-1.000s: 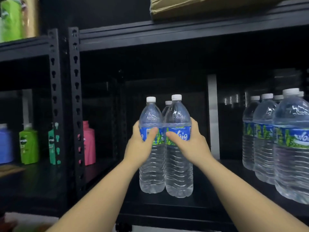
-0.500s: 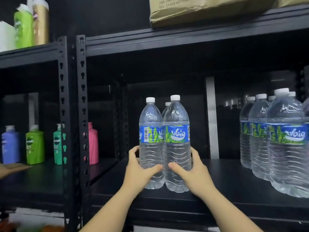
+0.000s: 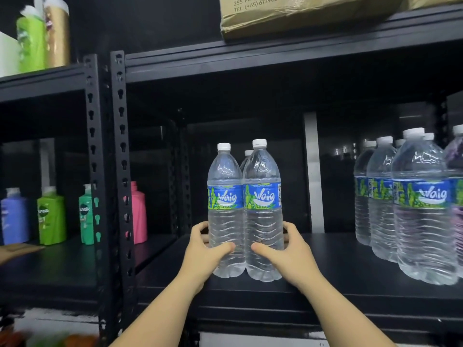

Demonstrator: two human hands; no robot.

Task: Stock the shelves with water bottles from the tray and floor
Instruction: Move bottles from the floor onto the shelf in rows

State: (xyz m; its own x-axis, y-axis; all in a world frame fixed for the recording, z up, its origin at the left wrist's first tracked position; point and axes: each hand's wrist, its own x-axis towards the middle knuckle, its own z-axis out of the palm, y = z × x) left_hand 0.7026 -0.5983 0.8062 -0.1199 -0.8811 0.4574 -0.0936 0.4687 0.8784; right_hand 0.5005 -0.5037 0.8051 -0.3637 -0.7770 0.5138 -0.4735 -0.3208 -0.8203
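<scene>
Two clear water bottles with blue and green Waig labels stand upright side by side on the black shelf (image 3: 338,266), and a third stands just behind them with only its cap showing. My left hand (image 3: 204,249) wraps the lower part of the left bottle (image 3: 225,196). My right hand (image 3: 288,251) wraps the lower part of the right bottle (image 3: 263,196). At the shelf's right end stands a group of several more bottles (image 3: 421,209).
Black slotted uprights (image 3: 120,171) separate this bay from the left one, where purple, green and pink shampoo bottles (image 3: 51,216) stand. A cardboard box (image 3: 300,13) lies on the shelf above. More bottles (image 3: 42,36) stand on the upper left shelf.
Both hands slid down from the labels to the lower bodies of the two bottles. The bottles now show their Waig labels facing front. The view has tilted up slightly.
</scene>
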